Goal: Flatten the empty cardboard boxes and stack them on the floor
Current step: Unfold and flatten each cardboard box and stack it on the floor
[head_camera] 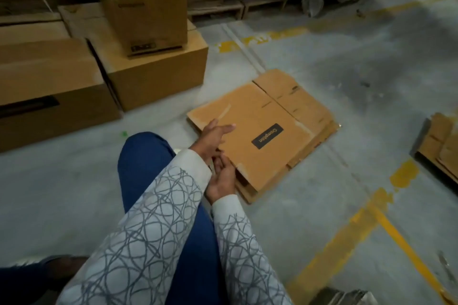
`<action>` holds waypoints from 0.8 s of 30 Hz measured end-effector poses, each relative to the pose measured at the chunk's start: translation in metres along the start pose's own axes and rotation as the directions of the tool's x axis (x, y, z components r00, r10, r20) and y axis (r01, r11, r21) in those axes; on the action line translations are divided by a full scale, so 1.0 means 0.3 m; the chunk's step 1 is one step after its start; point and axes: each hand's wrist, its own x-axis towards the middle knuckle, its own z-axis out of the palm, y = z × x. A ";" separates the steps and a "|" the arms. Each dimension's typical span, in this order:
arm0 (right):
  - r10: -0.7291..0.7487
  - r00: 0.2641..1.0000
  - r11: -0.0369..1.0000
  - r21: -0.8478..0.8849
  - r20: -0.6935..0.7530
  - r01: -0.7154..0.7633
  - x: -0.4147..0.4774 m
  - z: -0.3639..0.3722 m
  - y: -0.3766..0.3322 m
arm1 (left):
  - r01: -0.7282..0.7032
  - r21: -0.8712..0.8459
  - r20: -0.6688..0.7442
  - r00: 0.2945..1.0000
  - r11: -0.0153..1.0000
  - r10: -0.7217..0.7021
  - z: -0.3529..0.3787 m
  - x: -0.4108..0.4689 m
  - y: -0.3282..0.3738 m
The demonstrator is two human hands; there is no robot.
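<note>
A flattened cardboard box (260, 116) with a black label lies on the grey floor, on top of other flattened sheets whose edges show at its near side. My left hand (213, 136) hovers at its near-left edge with fingers stretched out over the board. Just below it, my right hand (223, 178) is palm up against the near corner of the pile, fingers loosely bent by the sheet edges and holding nothing that I can see. Both sleeves are patterned grey.
Upright cardboard boxes (153, 74) are packed at the left, with an open-topped box (146, 7) standing on them. Another flattened pile (441, 148) lies at the right edge. Pallets of cardboard line the back. My knee in blue trousers (143, 156) is beside the hands.
</note>
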 end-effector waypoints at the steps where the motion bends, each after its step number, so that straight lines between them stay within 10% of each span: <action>1: 0.008 1.000 1.000 0.005 0.005 -0.008 0.001 0.000 0.013 | -0.028 -0.040 -0.002 1.000 0.999 0.028 -0.017 -0.006 0.001; 9: -0.220 0.976 0.955 -0.205 -0.003 0.214 -0.047 0.107 0.010 | -0.192 -0.184 -0.134 0.976 0.964 0.169 -0.136 -0.083 -0.015; 15: -0.455 0.834 0.774 -0.323 0.313 0.544 -0.177 0.299 0.026 | -0.440 -0.246 -0.171 0.897 0.864 0.408 -0.342 -0.289 0.068; 24: -0.123 0.601 0.562 -0.443 0.790 0.698 -0.272 0.711 0.289 | -0.552 -0.088 -0.511 0.739 0.829 0.438 -0.862 -0.604 0.134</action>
